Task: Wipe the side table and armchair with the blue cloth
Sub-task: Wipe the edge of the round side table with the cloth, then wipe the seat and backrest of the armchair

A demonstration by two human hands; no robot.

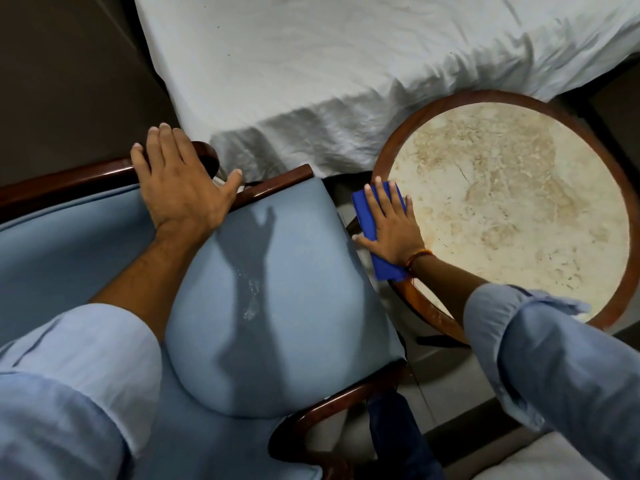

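The round side table has a beige marble top and a brown wooden rim, at the right. My right hand lies flat on the folded blue cloth, pressing it on the table's left rim. The armchair with light blue upholstery and dark wooden arms fills the lower left. My left hand rests flat with fingers spread on the chair's far wooden armrest. A faint whitish smear shows on the seat cushion.
A bed with a rumpled white sheet runs across the top, close behind both the chair and the table. Dark floor lies at the upper left. A narrow gap of floor separates chair and table.
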